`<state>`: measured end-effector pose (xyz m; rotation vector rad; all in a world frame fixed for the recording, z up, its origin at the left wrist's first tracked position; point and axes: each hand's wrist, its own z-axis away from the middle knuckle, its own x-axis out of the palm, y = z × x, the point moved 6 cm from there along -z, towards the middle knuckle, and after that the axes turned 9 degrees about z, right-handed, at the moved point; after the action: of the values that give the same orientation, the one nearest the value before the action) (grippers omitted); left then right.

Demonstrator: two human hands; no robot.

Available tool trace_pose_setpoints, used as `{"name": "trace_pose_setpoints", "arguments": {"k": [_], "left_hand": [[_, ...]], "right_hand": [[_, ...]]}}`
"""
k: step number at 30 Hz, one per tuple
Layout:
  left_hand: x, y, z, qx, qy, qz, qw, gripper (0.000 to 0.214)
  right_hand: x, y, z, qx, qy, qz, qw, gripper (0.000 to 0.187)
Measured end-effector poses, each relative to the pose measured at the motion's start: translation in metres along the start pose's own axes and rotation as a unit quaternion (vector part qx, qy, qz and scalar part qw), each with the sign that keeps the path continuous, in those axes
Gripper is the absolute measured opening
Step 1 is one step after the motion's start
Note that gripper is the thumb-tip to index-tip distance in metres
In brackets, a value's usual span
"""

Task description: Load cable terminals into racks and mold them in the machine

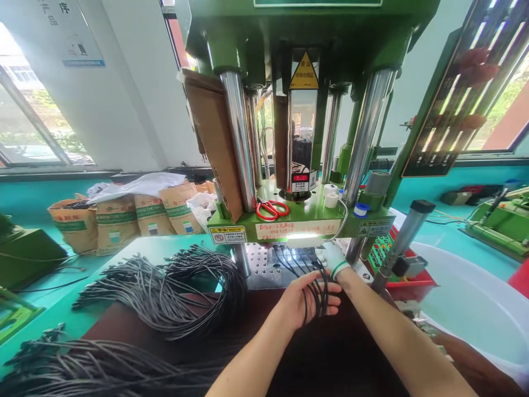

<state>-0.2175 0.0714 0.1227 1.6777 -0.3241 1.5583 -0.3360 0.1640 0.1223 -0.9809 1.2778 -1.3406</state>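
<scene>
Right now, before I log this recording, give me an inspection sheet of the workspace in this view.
Surface: dark work top under the hands, perforated steel plate beyond it.
Job's things: black cords looped through the left hand and running onto the plate.
Hands: left bare and curled around the cords; right hand in a white glove with a green cuff, beside them.
Clutter: red-handled scissors and white tape rolls on the press bed.
Cables: two more bundles of black cords at left.
Surroundings: green press, paper sacks, white tub.
</scene>
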Motion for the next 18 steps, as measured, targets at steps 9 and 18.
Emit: {"name": "trace_pose_setpoints", "arguments": {"k": [9, 18], "left_hand": [[-0.005, -0.037, 0.034, -0.009, 0.054, 0.123, 0.991, 0.016], [-0.012, -0.094, 0.095, -0.039, 0.041, -0.06, 0.997, 0.023]], "right_hand": [[0.001, 0.022, 0.018, 0.043, 0.012, -0.052, 0.998, 0.024], [0.001, 0.032, 0.033, 0.052, -0.002, -0.066, 0.996, 0.026]]}}
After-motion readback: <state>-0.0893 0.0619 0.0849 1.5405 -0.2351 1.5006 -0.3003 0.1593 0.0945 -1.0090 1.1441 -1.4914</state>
